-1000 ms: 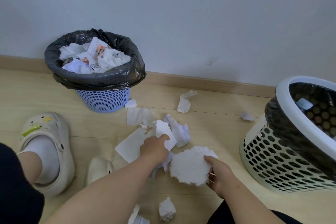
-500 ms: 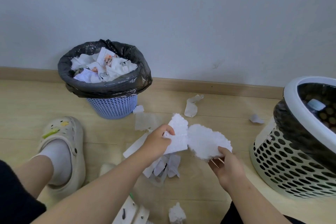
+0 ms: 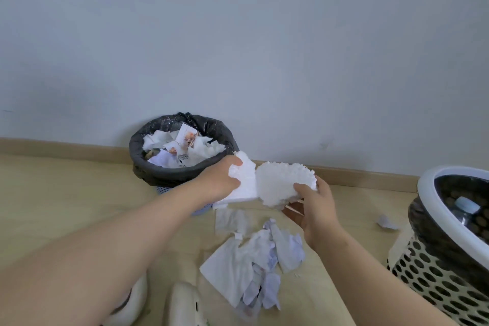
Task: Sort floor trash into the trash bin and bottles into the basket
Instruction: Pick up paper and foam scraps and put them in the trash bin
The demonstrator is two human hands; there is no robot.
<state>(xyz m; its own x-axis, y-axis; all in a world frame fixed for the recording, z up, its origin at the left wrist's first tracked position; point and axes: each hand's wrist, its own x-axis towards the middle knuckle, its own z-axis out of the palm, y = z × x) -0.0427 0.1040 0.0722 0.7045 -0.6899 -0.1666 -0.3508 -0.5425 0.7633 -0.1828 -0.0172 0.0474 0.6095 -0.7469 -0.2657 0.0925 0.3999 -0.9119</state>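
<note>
**Holding white foam up by the trash bin**

Holding two bits of trash, we have both hands up in the air. Our left hand (image 3: 219,180) pinches a flat white foam piece (image 3: 244,182) with thumb on top. Our right hand (image 3: 315,205) grips a round bumpy white foam chunk (image 3: 284,184) — thumb pressed on its front. The two pieces touch, just beside the blue plastic trash bin with a black bag (image 3: 182,176), which is full of white paper. A heap of crumpled white paper (image 3: 254,264) lies on the light wooden floor (image 3: 66,193) below our hands. At the right stands the white basket with round holes (image 3: 436,275) — a clear bottle with a pale cap (image 3: 465,210) lies inside.
</note>
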